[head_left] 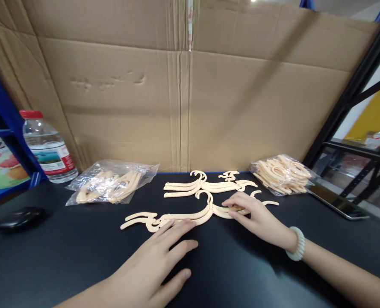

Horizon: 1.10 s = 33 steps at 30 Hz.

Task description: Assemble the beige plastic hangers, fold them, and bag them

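On the black tabletop in front of me lie cream plastic folding clothes hangers, laid out with their hooks pointing away from me. My left hand is open, fingers stretched forward and spread, the fingertips resting on the near edge of the hanger's left arm. Over the right arm of the same hanger, my right hand has its thumb on the near side and its fingers on the far side. Part of that arm is hidden beneath it. Behind lies a second group of hanger pieces, which neither hand touches.
Clear plastic bags of hanger parts lie at the back left and back right. A water bottle and a black mouse are at the left, a phone-like slab at the right. A cardboard sheet stands behind the table.
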{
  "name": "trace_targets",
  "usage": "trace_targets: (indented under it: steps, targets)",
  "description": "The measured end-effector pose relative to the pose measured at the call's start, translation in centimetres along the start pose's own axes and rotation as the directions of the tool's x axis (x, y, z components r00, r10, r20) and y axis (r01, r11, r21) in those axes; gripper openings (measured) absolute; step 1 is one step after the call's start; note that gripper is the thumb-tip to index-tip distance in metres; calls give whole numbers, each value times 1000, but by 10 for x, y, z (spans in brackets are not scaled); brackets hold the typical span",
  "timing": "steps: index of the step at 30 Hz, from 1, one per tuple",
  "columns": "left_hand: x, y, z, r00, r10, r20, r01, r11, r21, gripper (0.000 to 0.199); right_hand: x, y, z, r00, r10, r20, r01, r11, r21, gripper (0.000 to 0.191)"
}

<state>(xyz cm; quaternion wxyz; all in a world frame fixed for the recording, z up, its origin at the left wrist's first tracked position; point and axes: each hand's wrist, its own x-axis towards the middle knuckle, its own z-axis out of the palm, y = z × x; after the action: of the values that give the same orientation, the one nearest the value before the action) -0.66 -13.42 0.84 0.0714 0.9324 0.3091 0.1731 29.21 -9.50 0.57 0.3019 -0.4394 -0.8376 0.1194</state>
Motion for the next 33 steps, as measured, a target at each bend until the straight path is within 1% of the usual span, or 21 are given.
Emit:
trace_targets:
  steps: [3, 4, 6, 8, 11, 13, 15, 20, 23, 28, 30, 33]
  targets:
    - [0, 0, 0, 999, 44, -21, -45, 999, -9, 40, 14, 11, -10, 995, 15, -103, -18, 1000, -22, 19]
    - [0, 0, 0, 998, 54, -45, -54, 998, -15, 39, 20, 17, -14, 992, 17, -127, -24, 998, -53, 19]
    - [0, 0, 1, 993, 65, -98, -68, 997, -23, 38, 35, 31, -23, 989, 49, -140, -69, 987, -143, 20]
    - [0, 0, 2, 990, 78, -115, -82, 996, -29, 36, 51, 46, -32, 989, 110, -100, -134, 951, -279, 22]
    - [0, 1, 2, 990, 78, -115, -82, 996, -38, 35, 72, 68, -42, 982, 180, -60, -190, 919, -346, 23]
    - [0, 1, 1, 991, 77, -109, -82, 996, -43, 36, 83, 80, -44, 979, 200, -26, -195, 907, -373, 22]
    - [0, 1, 0, 991, 82, -104, -87, 995, -45, 36, 91, 86, -43, 979, 201, 22, -175, 899, -402, 21]
    - [0, 1, -1, 993, 87, -84, -91, 995, -43, 36, 100, 90, -38, 977, 159, 142, -74, 876, -476, 19]
    - [-1, 1, -1, 991, 90, -101, -95, 994, -49, 35, 103, 90, -35, 977, 147, 157, -46, 855, -516, 19]
    - [-1, 1, 0, 990, 90, -111, -97, 993, -60, 36, 102, 89, -34, 986, 136, 94, -67, 847, -528, 16]
    - [-2, 1, 0, 990, 86, -115, -93, 994, -64, 36, 100, 87, -38, 990, 135, 44, -95, 858, -505, 15]
    - [-2, 1, 0, 990, 82, -112, -90, 994, -66, 37, 97, 80, -47, 988, 140, -62, -153, 886, -438, 14]
